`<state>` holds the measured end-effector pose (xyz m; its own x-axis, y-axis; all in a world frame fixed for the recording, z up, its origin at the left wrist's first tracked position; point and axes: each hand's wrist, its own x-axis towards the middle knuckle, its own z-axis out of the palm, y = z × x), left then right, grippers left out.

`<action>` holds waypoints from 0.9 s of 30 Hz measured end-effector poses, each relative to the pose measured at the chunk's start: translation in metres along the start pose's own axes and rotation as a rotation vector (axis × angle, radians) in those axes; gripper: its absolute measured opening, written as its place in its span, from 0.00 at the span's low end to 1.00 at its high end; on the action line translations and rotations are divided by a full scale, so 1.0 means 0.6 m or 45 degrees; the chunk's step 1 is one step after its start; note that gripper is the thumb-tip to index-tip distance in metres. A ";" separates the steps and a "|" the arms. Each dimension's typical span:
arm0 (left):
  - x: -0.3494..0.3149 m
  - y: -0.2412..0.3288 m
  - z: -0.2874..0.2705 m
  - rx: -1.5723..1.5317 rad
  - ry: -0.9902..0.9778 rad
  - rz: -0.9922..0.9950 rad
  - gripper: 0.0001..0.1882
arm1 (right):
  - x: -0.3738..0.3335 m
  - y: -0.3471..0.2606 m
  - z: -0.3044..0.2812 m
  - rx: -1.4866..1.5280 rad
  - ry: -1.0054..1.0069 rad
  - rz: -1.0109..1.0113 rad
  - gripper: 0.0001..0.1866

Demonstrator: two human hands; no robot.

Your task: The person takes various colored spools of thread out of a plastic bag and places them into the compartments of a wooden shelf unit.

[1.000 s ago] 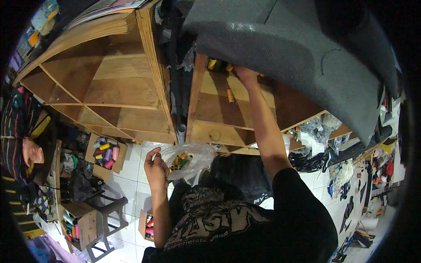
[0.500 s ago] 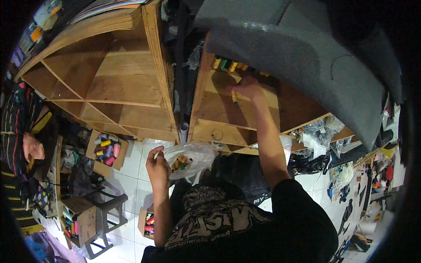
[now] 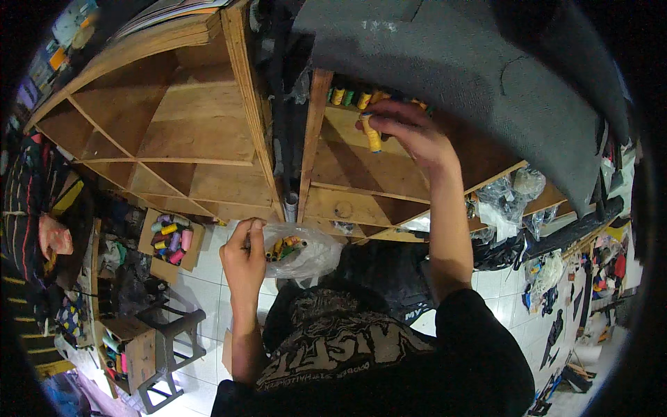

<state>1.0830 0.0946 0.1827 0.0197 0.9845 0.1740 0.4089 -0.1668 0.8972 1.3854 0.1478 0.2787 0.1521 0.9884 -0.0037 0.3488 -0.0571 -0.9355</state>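
Between the fingers of my right hand (image 3: 411, 133) is a yellow thread spool (image 3: 374, 135), held upright over a wooden shelf compartment (image 3: 347, 165). Behind it, a row of yellow and green spools (image 3: 349, 97) stands at the back of that compartment, partly covered by my fingers and a dark sheet. My left hand (image 3: 244, 256) grips the rim of a clear plastic bag (image 3: 321, 254), its mouth spread. Inside the bag lie several spools (image 3: 286, 247), mostly yellow with some darker ones.
Another wooden shelf unit (image 3: 198, 128) stands at left. A dark grey sheet (image 3: 458, 62) drapes over the right shelf. A cardboard box (image 3: 147, 229) of colourful thread cones sits on the tiled floor, near a grey stool (image 3: 167, 361) and a second box (image 3: 142, 354). Plastic wrapping (image 3: 511, 198) bulges at right.
My right hand has moved slightly down and closer, and the yellow spool in it now shows more fully. My left hand and the bag have shifted slightly.
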 end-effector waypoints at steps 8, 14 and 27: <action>0.012 0.068 -0.034 0.426 0.162 0.523 0.11 | -0.034 -0.094 0.065 0.059 -0.688 -0.148 0.15; 0.015 0.104 -0.050 -0.022 0.098 0.519 0.22 | -0.052 -0.095 0.131 0.192 -0.955 -0.233 0.21; 0.005 0.053 -0.057 -0.316 0.120 0.319 0.17 | -0.068 -0.063 0.153 0.186 -1.061 -0.058 0.23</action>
<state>1.0646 0.0905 0.2254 0.0022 0.9040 0.4276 0.1678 -0.4218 0.8910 1.2813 0.1227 0.2818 -0.6108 0.7733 -0.1705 0.2061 -0.0527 -0.9771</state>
